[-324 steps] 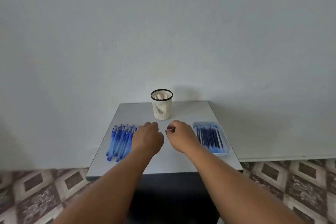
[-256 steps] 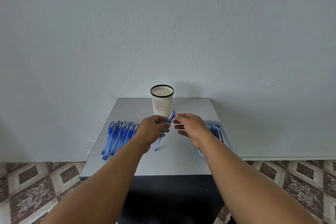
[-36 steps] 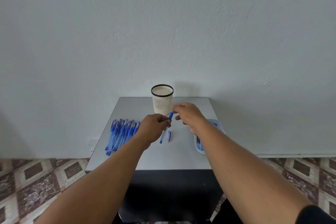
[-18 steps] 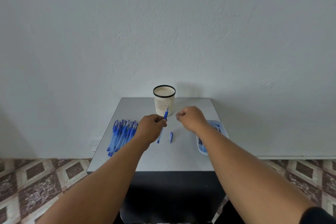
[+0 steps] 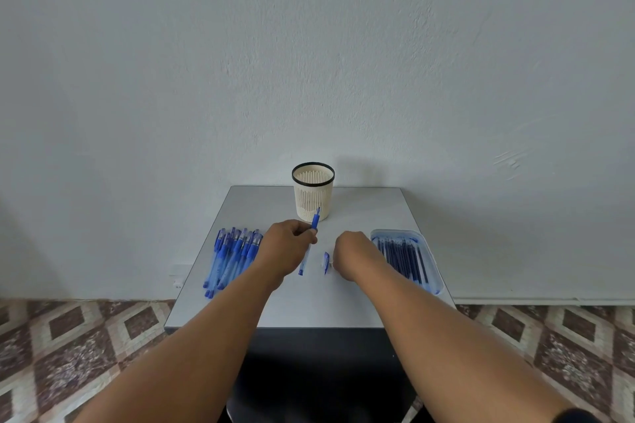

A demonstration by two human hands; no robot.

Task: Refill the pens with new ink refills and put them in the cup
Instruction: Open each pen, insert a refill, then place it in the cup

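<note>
Pens (image 5: 231, 256): pile at table's (image 5: 364, 299) left edge, long axes running near-to-far, fanned a bit. Not yet done, I'd judge.

L hand (image 5: 287, 249): fingers curled round one pen (image 5: 308, 244), gripped mid-barrel. That pen's tilted, far end pointing up toward the cup (image 5: 313, 195), near end down toward the person. Looks open at one end, though too small to be sure.

Cap (image 5: 326, 262): small blue piece lying on table between the 2 hands, touching neither as far as I can tell.

R hand (image 5: 354, 256): loosely curled, knuckles up, low over table just right of the cap. Can't tell if it pinches anything; fingertips hidden under it.

Tray (image 5: 429, 252): at right, just beside R hand, holds refills (image 5: 403, 259) laid near-to-far, roughly parallel w/ the held pen.

Key relation: refills lie immediately right of R hand, so R is the nearer one by far. My read: R picks a refill, swings it left, feeds it along the pen's axis while L steadies the barrel. Cup sits straight beyond L hand, at back centre.
</note>
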